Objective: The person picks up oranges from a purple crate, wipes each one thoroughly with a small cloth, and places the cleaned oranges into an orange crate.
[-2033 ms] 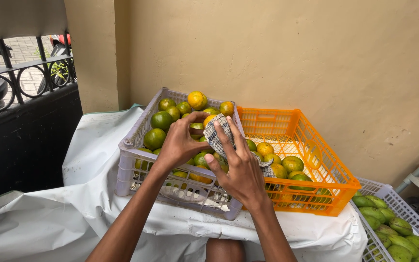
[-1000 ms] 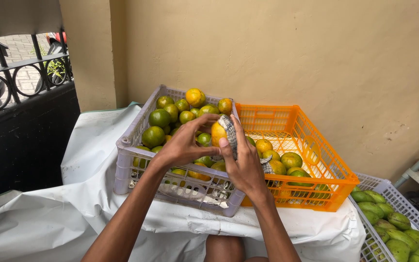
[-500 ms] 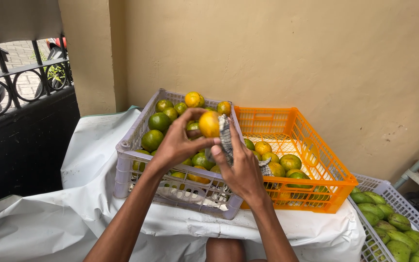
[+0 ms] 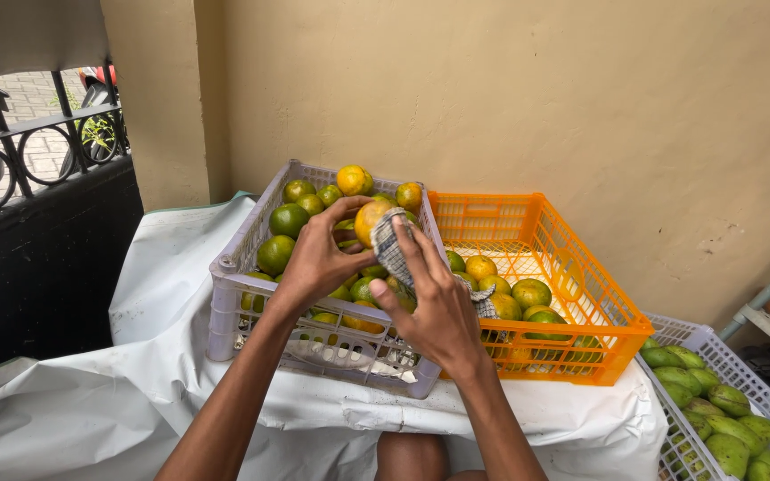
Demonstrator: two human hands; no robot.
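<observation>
Near the bottom edge of the frame, two bare forearms rise toward the middle, above a white sheet (image 4: 135,392) draped over the table. Just above centre, the right hand (image 4: 438,307) presses a checked cloth (image 4: 391,248) against an orange fruit (image 4: 372,218), its fingers held together and laid flat over the cloth. Left of it, the left hand (image 4: 318,258) cups the same fruit, fingers curled around its near side. Both hands hover over a grey crate (image 4: 225,312) filled with green and orange citrus. Right of centre, touching that crate, an orange crate (image 4: 581,267) holds a few more fruits. At the lower right corner, a pale basket (image 4: 715,343) carries green mangoes (image 4: 715,410). Behind everything stands a beige wall (image 4: 536,89), with a black railing (image 4: 37,134) at the upper left.
</observation>
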